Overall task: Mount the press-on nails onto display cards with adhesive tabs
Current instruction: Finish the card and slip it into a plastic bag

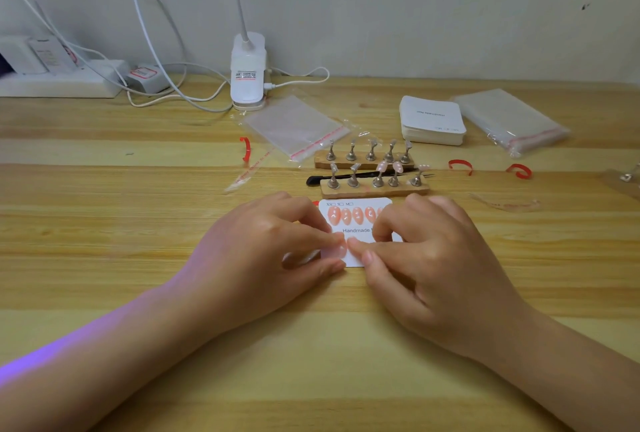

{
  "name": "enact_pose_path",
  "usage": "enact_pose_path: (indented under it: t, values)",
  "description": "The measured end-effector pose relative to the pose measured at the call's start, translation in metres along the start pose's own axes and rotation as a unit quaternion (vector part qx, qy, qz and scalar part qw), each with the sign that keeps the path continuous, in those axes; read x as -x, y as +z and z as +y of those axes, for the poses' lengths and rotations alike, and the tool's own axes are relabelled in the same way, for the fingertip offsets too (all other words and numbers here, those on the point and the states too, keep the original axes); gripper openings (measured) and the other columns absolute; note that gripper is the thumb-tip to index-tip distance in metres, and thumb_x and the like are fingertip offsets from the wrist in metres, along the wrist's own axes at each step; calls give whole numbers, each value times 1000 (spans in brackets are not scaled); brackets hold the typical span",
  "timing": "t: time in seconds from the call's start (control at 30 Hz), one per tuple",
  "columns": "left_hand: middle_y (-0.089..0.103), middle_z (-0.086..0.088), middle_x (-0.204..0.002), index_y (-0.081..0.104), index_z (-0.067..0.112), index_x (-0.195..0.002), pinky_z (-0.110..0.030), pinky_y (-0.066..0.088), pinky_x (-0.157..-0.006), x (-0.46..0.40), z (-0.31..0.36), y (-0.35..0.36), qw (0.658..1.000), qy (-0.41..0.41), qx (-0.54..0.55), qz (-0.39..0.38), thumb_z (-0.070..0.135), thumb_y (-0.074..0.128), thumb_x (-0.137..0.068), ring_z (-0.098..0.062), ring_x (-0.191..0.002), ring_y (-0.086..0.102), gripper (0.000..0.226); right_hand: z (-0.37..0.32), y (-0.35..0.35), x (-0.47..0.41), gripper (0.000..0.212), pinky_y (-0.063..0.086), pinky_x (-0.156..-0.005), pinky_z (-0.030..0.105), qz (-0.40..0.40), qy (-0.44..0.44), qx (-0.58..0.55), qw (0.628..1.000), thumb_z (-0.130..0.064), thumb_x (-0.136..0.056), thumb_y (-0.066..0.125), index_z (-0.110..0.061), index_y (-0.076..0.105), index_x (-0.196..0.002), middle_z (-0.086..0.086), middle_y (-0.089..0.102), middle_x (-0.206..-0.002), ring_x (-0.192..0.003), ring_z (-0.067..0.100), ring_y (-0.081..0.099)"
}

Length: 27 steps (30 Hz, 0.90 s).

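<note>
A white display card point(356, 223) lies flat near the middle of the wooden surface point(138, 223), printed "XS", "S", "M" with checkboxes along its far edge and "Handmade N…" across its middle, the rest hidden by fingers. Four peach press-on nails point(351, 215) sit in a row under the size boxes; a fifth is partly hidden. The left hand point(273, 251) rests on the card's near left corner, thumb and forefinger pressed together on a pale nail point(337, 250) lying on the card. The right hand point(426, 258) covers the card's right side, fingers curled, its fingertip meeting the left hand's at that nail. Just beyond stand two wooden holders point(372, 189) with metal pegs, three pegs on the nearer one carrying nails. Toward the far right edge, a stack of cards point(431, 119) reads "Handmade Nail", upside down.
</note>
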State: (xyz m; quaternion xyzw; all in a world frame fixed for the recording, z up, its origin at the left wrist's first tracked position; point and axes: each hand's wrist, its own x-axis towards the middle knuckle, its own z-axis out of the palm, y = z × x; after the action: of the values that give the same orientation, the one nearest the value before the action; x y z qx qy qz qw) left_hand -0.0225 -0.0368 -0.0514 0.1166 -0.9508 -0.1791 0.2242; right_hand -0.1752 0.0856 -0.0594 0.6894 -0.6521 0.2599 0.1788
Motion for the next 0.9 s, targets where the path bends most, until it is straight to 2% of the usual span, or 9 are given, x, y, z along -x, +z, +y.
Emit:
enact_pose_path:
  t: [0.27, 0.43, 0.63, 0.73, 0.8, 0.9]
  values:
    - [66, 11, -84, 75, 23, -86, -33, 50, -56, -1, 1, -1, 1000, 7, -13, 7, 46, 54, -78, -14, -74, 60, 32, -1, 0, 0, 33, 33, -62, 36, 2, 3, 8, 1000, -22, -86, 49, -11, 60, -57, 0, 51, -64, -61, 19, 39]
    - [66, 10, -86, 74, 24, -88, -35, 51, -58, -1, 2, -2, 1000, 3, -14, -6, 46, 53, -78, -15, -75, 61, 32, -1, -2, 1, 35, 34, -61, 36, 12, 13, 2, 1000, -24, -87, 47, -11, 63, -59, 1, 50, -66, -61, 19, 39]
    - [63, 12, -89, 72, 26, -91, -37, 51, -64, -5, 2, -6, 1000, -6, -1, -30, 50, 52, -77, -12, -82, 59, 34, -1, -2, -2, 37, 34, -63, 38, -18, 36, -17, 999, -27, -86, 46, -13, 60, -55, -2, 50, -65, -62, 18, 42]
    - [60, 16, -91, 70, 29, -92, -35, 50, -71, -10, 1, -9, 998, -23, 10, -54, 50, 59, -75, -5, -86, 55, 29, 1, -2, -4, 42, 31, -68, 31, -63, 94, -82, 990, -35, -86, 39, -17, 71, -66, -10, 46, -67, -68, 10, 39]
    - [58, 18, -90, 67, 33, -91, -34, 47, -74, -16, 0, -12, 996, -33, 24, -82, 48, 64, -76, 1, -86, 51, 21, 3, -3, -6, 40, 30, -69, 25, -74, 153, -173, 970, -38, -85, 42, -20, 75, -75, -11, 44, -67, -71, 6, 40]
    - [53, 20, -87, 63, 36, -87, -35, 45, -78, -27, -1, -16, 987, -54, 39, -143, 45, 68, -73, 2, -86, 50, 17, 9, -6, -10, 25, 28, -62, 12, -8, 210, -273, 939, -29, -80, 54, -17, 75, -75, -6, 49, -64, -64, 2, 45]
